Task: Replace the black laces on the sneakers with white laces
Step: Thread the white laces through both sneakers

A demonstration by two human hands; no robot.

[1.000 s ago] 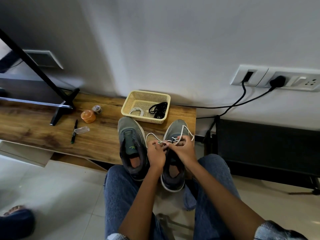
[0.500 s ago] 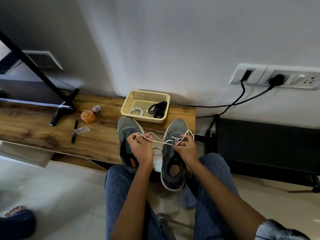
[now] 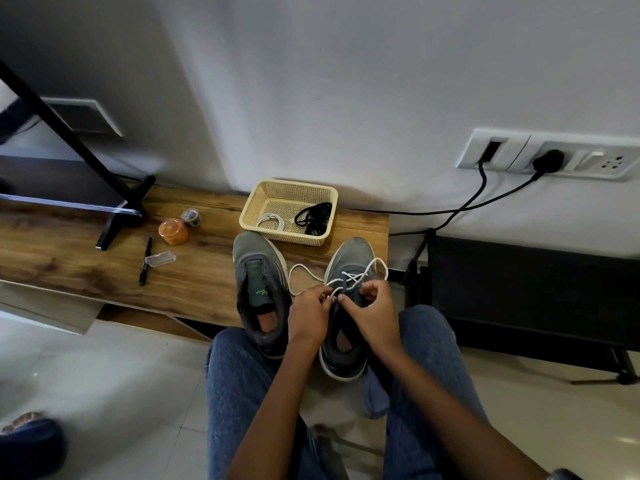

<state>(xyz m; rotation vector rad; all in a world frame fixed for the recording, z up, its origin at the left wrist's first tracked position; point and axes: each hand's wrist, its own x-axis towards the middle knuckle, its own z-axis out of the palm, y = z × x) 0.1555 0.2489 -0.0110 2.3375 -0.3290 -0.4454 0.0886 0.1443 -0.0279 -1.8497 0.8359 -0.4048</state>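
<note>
While hands [image 3: 341,311] pinch thin white cord lace [image 3: 356,277], grey mesh sneaker [image 3: 349,271].

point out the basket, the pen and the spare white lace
basket [image 3: 257,203], head view, on its bare left wall
pen [image 3: 144,261], head view, on the middle of its barrel
spare white lace [image 3: 270,221], head view, on the coil lying in the basket's left half

Head camera looks steeply down, close above the wooden bench [image 3: 104,268].
</note>
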